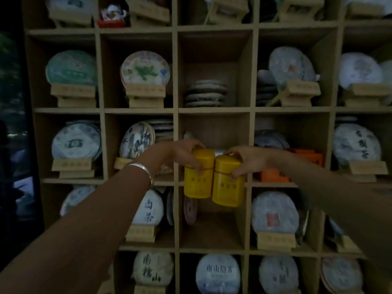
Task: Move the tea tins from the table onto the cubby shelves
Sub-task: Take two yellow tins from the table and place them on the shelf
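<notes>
Two yellow tea tins hang side by side in front of the wooden cubby shelves (pixel 214 110). My left hand (pixel 184 152) grips the left tin (pixel 196 179) by its lid; a silver bangle sits on that wrist. My right hand (pixel 246 161) grips the right tin (pixel 228 183) by its lid from the right. Both tins are upright and nearly touching. They are held in front of the middle cubby's front edge (pixel 214 184), their bases below that board. The table is out of view.
Neighbouring cubbies hold round wrapped tea cakes on small wooden stands (pixel 73 166). A stack of flat tea cakes (pixel 204 93) lies in the cubby above. Orange boxes (pixel 275 174) fill the cubby to the right. A dark window area lies at far left.
</notes>
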Motion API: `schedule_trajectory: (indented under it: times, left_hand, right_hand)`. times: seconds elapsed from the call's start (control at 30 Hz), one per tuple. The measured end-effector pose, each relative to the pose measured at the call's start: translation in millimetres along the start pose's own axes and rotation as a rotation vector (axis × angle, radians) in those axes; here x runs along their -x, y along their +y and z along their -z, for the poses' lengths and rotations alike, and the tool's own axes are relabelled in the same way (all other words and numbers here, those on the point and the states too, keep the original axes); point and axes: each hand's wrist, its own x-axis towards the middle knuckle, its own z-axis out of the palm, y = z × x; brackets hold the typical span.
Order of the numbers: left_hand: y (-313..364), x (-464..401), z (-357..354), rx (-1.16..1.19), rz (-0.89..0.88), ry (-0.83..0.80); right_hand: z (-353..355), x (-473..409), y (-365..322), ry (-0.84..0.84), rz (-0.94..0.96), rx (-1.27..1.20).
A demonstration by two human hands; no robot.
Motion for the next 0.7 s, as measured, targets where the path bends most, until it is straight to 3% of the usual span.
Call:
schedule_trajectory:
  times: [0.33, 0.7]
  left_hand:
    - [-35.1, -97.4, 0.6, -0.052, 0.017, -0.055]
    - [-58.4, -135.3, -3.7, -0.21, 0.109, -0.076]
  right_hand:
    - [13.1, -92.0, 30.3, 0.009, -0.097, 0.043]
    - [2.9, -148.0, 42.6, -0.066, -0.04, 0.027]
